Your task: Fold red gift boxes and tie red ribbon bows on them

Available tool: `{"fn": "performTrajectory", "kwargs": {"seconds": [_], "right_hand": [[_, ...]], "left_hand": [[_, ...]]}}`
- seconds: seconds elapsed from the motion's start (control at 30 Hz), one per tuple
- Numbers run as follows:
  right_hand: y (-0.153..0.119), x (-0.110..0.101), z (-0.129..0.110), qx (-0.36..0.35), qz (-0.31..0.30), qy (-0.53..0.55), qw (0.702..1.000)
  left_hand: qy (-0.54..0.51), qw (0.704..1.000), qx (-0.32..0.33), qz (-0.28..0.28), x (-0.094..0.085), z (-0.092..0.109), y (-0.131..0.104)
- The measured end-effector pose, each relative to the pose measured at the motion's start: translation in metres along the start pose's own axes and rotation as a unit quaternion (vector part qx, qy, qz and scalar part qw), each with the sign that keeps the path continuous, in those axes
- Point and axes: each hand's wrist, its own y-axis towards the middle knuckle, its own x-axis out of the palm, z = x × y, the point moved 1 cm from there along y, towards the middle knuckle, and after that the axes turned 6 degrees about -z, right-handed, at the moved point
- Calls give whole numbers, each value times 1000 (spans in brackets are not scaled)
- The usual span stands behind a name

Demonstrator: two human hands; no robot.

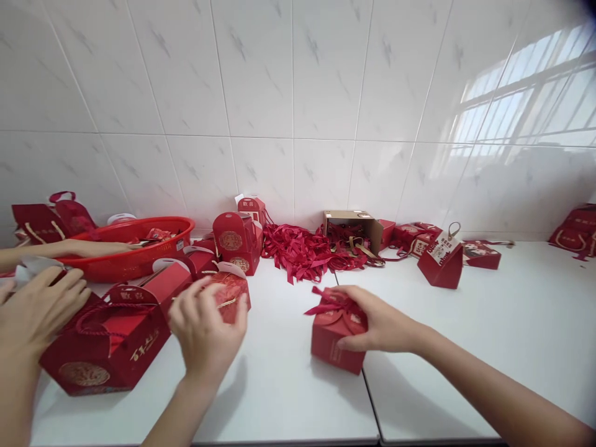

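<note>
Grasping a small red box (330, 344) topped by a bow (328, 301), the right hand (379, 320) has its grip closed on the box's right side, thumb on the front face and fingers over the top. The box is at the middle of the white worktop (521, 347), behind the front edge (288, 441), its right corner by the seam (370, 397) between two sections; whether its base touches the surface I cannot tell.

The left hand (207, 323) has its grip partly open, fingers curled and apart from the thumb, nothing visible in it. It is in front of a patterned box (239, 288); contact between them cannot be made out.

White surface runs between the hands, and a broader stretch spreads to the right, crossed by the right forearm. The left side is crowded: a large box (149, 354) with a rope handle stands just beside the left hand, another person's hand (51, 304) is at its far end, and a red basket (125, 267) sits behind. Along the tiled wall (261, 81) are upright boxes (235, 239), a ribbon heap (293, 248) and an open carton (377, 230). Farther right stand a tagged box (442, 273) and a low box (487, 256).
</note>
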Motion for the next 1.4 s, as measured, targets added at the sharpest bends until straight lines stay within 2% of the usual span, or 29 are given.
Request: {"fn": "performTrajectory", "kwargs": {"seconds": [0.07, 0.1, 0.13, 0.2, 0.27, 0.3, 0.43, 0.5, 0.63, 0.73, 0.83, 0.97, 1.07, 1.2, 1.4], "right_hand": [[-4, -22, 17, 62, 36, -40, 997], [-6, -34, 28, 117, 64, -78, 988], [-9, -45, 40, 188, 99, -133, 968], [-14, -63, 63, 325, 206, -261, 885], [-17, -69, 78, 363, 253, -330, 834], [-17, -68, 82, 356, 253, -344, 831], [2, -40, 81, 247, 174, -317, 899], [21, -22, 76, 192, 142, -295, 925], [73, 8, 74, 147, 128, -259, 946], [113, 24, 77, 137, 148, -237, 950], [143, 34, 83, 137, 171, -222, 950], [164, 39, 99, 182, 170, -205, 946], [168, 38, 111, 217, 150, -199, 944], [167, 36, 118, 228, 131, -194, 945], [169, 36, 119, 219, 143, -157, 952]], "left_hand": [[-8, 998, -66, 9, -7, -16, 9], [-14, 996, -91, 1, -9, -24, 13], [-17, 994, -112, -12, -9, -31, 16], [-18, 989, -142, -40, -7, -42, 21], [-26, 985, -158, -61, -2, -50, 23], [-33, 984, -162, -69, 2, -52, 23], [-90, 977, -161, -109, 10, -50, 18], [-165, 959, -155, -169, 9, -41, 10], [-310, 886, -130, -320, 3, -13, -17], [-376, 838, -99, -383, 2, 4, -42], [-407, 815, -99, -400, 9, 8, -63], [-409, 817, -115, -389, 18, 6, -79], [-423, 801, -118, -407, 19, 7, -81], [-443, 774, -127, -434, 17, 9, -80], [-425, 782, -101, -444, 16, 7, -81]]}}
